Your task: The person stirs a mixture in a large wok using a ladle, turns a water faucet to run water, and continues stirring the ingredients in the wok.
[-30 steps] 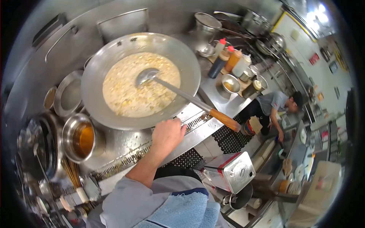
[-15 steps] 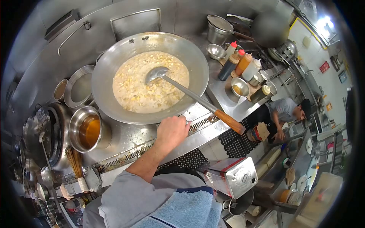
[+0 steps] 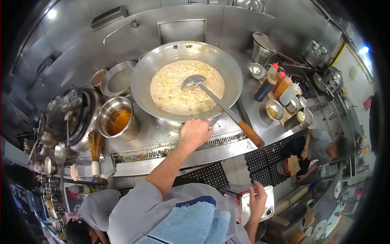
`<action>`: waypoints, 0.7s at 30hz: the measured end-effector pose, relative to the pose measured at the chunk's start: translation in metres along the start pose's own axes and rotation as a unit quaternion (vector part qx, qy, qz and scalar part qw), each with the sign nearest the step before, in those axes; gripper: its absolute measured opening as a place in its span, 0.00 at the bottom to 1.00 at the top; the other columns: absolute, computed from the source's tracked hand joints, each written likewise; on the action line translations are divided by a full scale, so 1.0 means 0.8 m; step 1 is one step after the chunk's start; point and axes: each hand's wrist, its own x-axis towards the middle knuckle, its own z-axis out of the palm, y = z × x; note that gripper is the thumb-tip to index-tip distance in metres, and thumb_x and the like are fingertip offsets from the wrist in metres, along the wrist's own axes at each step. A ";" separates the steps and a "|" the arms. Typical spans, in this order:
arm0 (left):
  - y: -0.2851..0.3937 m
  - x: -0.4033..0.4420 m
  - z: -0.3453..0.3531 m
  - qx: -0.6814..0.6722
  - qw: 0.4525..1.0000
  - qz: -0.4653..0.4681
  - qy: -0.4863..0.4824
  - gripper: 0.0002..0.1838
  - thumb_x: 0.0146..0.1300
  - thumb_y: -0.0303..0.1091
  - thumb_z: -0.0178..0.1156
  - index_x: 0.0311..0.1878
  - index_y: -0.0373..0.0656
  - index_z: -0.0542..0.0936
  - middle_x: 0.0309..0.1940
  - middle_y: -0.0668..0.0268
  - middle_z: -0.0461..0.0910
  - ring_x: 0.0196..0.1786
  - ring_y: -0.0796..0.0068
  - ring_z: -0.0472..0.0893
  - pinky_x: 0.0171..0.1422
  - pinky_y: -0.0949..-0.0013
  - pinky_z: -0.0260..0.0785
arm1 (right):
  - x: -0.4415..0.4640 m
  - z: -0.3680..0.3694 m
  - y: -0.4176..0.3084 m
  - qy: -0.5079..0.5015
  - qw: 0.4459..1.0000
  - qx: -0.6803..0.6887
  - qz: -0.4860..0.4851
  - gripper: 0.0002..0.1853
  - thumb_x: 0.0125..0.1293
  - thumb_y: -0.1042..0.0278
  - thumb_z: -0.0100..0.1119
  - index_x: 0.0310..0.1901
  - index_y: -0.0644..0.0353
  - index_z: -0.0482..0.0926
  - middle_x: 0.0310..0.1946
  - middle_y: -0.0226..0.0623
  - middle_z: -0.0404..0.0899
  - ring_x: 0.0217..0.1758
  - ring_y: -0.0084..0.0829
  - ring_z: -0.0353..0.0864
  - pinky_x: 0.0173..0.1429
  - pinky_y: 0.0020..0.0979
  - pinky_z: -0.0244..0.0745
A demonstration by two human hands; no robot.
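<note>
Left hand (image 3: 196, 133): sits at near rim of wok (image 3: 233, 87); fingers curled together; whether clamped on anything, cannot tell. Right hand (image 3: 257, 200): hangs over tin (image 3: 270, 197); fingers bent, slightly apart; contact with tin, cannot tell. Wok: lies just beyond left fingers; holds pale, chunky soup (image 3: 172, 87). Ladle (image 3: 219, 105): bowl in soup, shaft across rim, wooden handle jutting out right of left fingers, apart from both hands. Pot (image 3: 133, 129): stands left of left fingers; holds amber liquid. Brush (image 3: 96, 146): farther left. Bottles (image 3: 283, 87): stand well to right of left fingers, farther off.
</note>
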 end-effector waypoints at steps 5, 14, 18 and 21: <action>0.001 -0.004 0.006 0.021 0.999 -0.002 0.043 0.16 0.66 0.48 0.61 0.33 0.45 0.86 0.27 0.53 0.85 0.35 0.49 0.86 0.46 0.48 0.77 | 0.047 -0.026 0.008 0.022 0.998 0.033 -0.052 0.15 0.68 0.80 0.63 0.55 0.70 0.81 0.27 0.32 0.77 0.28 0.18 0.74 0.31 0.23 0.70; 0.007 -0.012 0.015 0.029 0.993 -0.016 0.111 0.16 0.64 0.49 0.61 0.34 0.45 0.85 0.27 0.55 0.85 0.34 0.50 0.86 0.44 0.49 0.77 | 0.039 0.005 0.014 -0.119 0.987 0.062 -0.086 0.16 0.65 0.78 0.66 0.54 0.68 0.82 0.27 0.38 0.81 0.25 0.24 0.76 0.30 0.28 0.72; 0.003 -0.010 0.024 0.050 0.989 -0.013 0.136 0.16 0.64 0.50 0.62 0.33 0.46 0.85 0.26 0.55 0.85 0.33 0.50 0.86 0.42 0.49 0.78 | 0.033 0.003 0.035 -0.144 0.984 0.056 -0.084 0.17 0.64 0.76 0.67 0.55 0.69 0.82 0.27 0.40 0.82 0.26 0.25 0.79 0.30 0.29 0.74; 0.006 -0.008 0.022 0.062 0.989 -0.020 0.131 0.16 0.63 0.50 0.62 0.33 0.47 0.85 0.25 0.55 0.85 0.32 0.51 0.86 0.40 0.49 0.78 | 0.032 0.001 0.056 -0.150 0.985 0.079 -0.041 0.18 0.64 0.75 0.68 0.55 0.69 0.82 0.27 0.41 0.82 0.26 0.26 0.80 0.31 0.29 0.75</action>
